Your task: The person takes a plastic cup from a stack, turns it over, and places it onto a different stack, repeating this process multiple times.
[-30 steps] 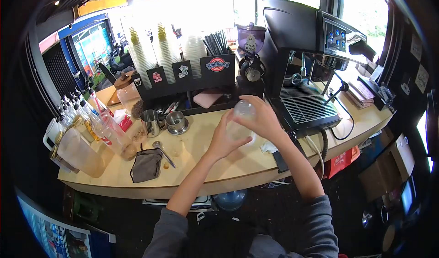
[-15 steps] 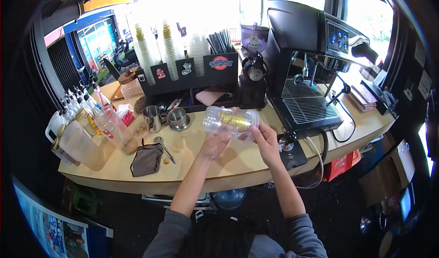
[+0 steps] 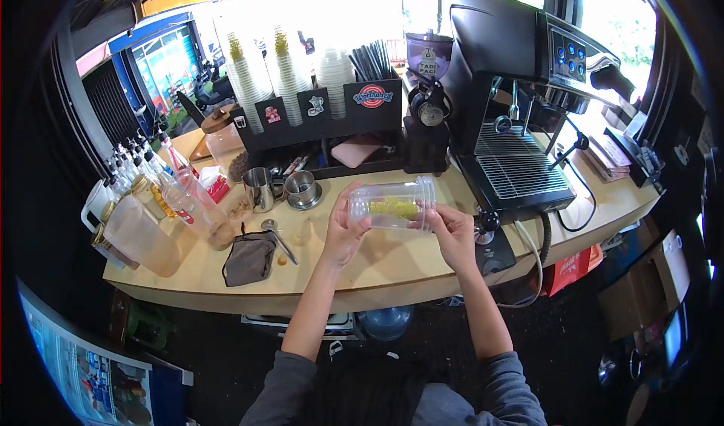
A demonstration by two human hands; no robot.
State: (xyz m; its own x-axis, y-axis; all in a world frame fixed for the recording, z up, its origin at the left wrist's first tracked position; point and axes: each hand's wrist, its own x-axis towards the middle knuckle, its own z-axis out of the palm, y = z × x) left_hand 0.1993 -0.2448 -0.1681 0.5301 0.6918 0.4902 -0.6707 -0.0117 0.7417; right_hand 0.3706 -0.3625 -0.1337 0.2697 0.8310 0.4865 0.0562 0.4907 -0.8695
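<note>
A clear plastic cup (image 3: pixel 392 204) with a yellow print lies sideways in the air above the wooden counter (image 3: pixel 377 267), held between both hands. My left hand (image 3: pixel 343 230) grips its bottom end at the left. My right hand (image 3: pixel 455 233) holds the rim end at the right. The cup looks empty. Both arms wear grey sleeves pushed up.
A black espresso machine (image 3: pixel 520 86) with a drip grate stands at the right, a grinder (image 3: pixel 428 101) beside it. Stacked cups and straws fill a black organiser (image 3: pixel 317 116) behind. Two metal jugs (image 3: pixel 283 188), a spoon, a grey cloth (image 3: pixel 247 258) and bottles (image 3: pixel 151 199) sit at the left.
The cup went from upright on the counter under my right hand to lifted and turned on its side between both hands.
</note>
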